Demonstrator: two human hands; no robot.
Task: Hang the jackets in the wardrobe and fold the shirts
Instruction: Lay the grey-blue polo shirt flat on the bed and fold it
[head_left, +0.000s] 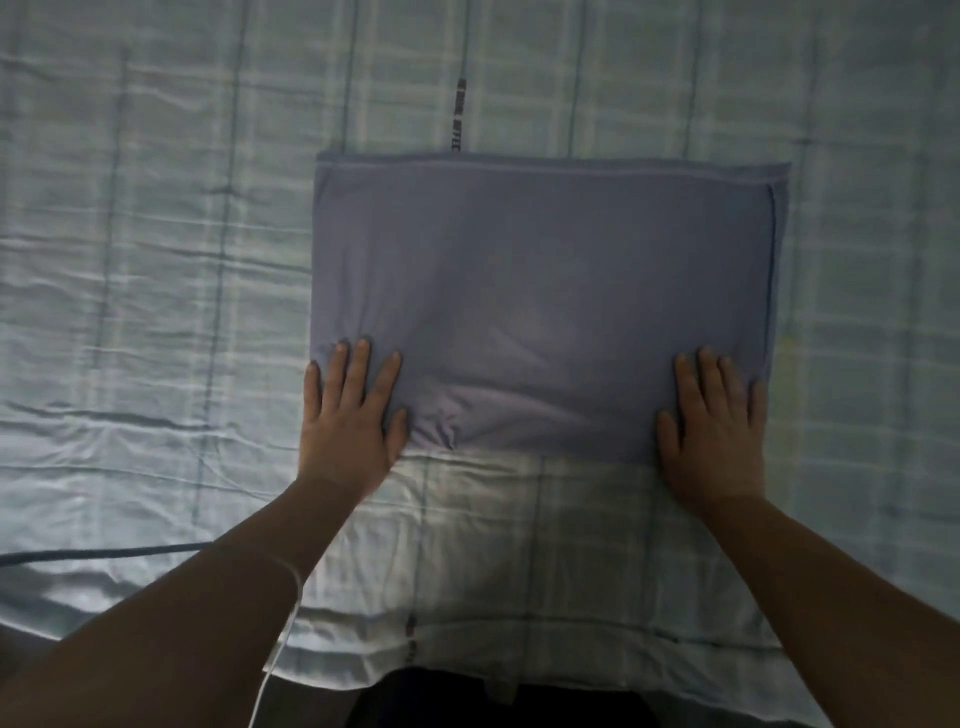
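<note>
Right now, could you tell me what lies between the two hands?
Only wrinkled fabric of the folded blue-grey shirt, between left hand and right hand; head view.

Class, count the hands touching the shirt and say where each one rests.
2. The left hand lies flat on the near left corner of the shirt; the right hand lies flat on its near right corner. No others show.

Pale blue checked bed sheet (156, 270) fills nearly the whole view, wrinkled all over, with long creases at left. Light is dim and cool, brightest on the near part of the sheet. A dark cord (104, 552) lies across the sheet at left, near its edge.
</note>
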